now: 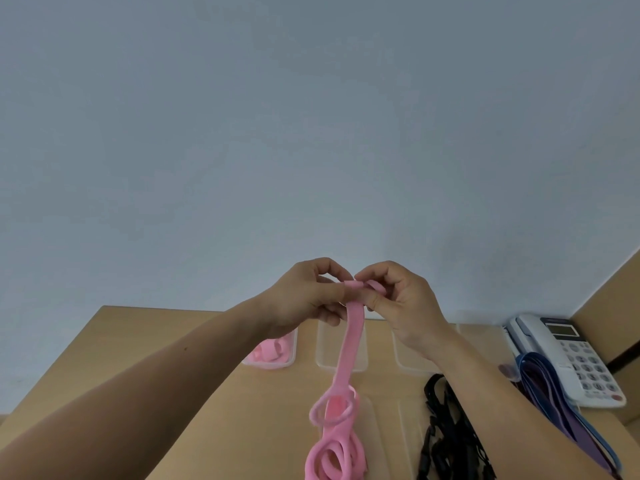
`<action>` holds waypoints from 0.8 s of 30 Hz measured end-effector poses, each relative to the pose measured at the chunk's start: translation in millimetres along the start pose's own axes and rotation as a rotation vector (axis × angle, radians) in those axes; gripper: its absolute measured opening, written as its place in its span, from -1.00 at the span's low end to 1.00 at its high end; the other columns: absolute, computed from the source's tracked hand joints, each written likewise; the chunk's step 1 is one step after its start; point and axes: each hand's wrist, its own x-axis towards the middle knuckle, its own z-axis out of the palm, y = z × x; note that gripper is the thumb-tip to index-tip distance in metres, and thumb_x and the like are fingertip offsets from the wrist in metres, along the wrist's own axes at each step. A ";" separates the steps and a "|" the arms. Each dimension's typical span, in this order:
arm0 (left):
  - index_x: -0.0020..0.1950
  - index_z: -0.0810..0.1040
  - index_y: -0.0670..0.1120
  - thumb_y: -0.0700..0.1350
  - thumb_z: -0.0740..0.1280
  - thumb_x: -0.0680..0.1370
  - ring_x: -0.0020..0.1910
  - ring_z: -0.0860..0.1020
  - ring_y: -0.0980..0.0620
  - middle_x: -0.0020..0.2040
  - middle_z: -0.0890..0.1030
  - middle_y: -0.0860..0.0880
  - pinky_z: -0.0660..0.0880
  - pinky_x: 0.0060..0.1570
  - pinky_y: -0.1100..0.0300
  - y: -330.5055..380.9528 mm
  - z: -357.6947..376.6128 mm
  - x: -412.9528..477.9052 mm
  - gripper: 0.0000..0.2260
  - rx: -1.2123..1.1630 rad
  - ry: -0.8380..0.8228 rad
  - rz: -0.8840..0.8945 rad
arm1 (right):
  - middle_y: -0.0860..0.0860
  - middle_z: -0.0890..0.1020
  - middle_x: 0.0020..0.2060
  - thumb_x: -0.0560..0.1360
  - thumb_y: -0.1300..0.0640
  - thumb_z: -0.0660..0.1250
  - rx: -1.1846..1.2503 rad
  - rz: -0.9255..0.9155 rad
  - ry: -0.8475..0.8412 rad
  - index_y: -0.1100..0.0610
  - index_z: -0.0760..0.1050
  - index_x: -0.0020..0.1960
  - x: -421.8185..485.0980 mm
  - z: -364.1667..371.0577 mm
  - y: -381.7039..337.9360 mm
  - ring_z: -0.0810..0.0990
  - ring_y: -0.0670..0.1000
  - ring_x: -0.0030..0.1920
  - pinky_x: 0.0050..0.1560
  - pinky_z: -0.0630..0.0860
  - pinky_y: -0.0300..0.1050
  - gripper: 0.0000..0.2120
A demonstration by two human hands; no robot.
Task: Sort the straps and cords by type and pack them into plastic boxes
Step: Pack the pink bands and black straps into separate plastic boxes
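Head view: left hand [304, 294], right hand [405, 299] fingers [372, 271] tight on pink strap [350, 344]; pink coils [272, 351] in leftmost box [294, 349]

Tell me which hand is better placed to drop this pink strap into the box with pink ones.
Left, probably. The left hand pinches the pink strap and is nearest the box holding pink straps; the right hand, also on the strap, sits above other boxes.
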 end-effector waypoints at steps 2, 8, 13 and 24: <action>0.02 0.55 -0.19 -0.16 0.43 0.54 -0.21 0.61 -0.09 -0.14 0.69 -0.20 0.55 -0.23 0.18 0.0 1.0 1.1 -0.86 -0.031 0.016 0.013 | -0.11 0.68 -0.20 0.46 0.32 0.45 0.015 0.002 -0.004 -0.13 0.62 -0.12 -0.4 -0.2 0.3 0.64 -0.14 -0.18 -0.12 0.53 -0.34 -0.68; 0.02 0.59 -0.21 -0.26 0.46 0.50 -0.14 0.67 -0.13 -0.11 0.68 -0.23 0.62 -0.12 0.10 -5.3 0.0 5.8 -0.87 0.008 0.072 0.087 | 0.03 0.66 -0.21 0.44 0.23 0.48 0.157 0.066 -0.007 0.09 0.61 -0.04 0.5 -4.2 1.1 0.62 -0.01 -0.20 -0.12 0.57 -0.21 -0.87; -0.02 0.62 -0.12 -0.21 0.51 0.37 -0.17 0.63 -0.04 -0.08 0.67 -0.17 0.57 -0.12 0.15 -7.1 -0.2 8.9 -0.79 0.054 0.115 0.158 | 0.16 0.69 -0.24 0.53 0.17 0.41 0.140 0.177 -0.013 0.18 0.60 0.00 6.2 -4.5 4.4 0.63 0.08 -0.27 -0.24 0.58 -0.12 -0.91; 0.07 0.54 -0.28 -0.15 0.48 0.47 -0.12 0.66 -0.10 -0.08 0.70 -0.23 0.59 -0.18 0.15 -5.2 -4.5 8.7 -0.72 0.100 0.027 0.043 | -0.06 0.62 -0.27 0.45 0.26 0.48 0.057 0.105 0.006 0.02 0.58 -0.06 9.8 -6.6 4.7 0.55 -0.05 -0.33 -0.24 0.53 -0.16 -0.83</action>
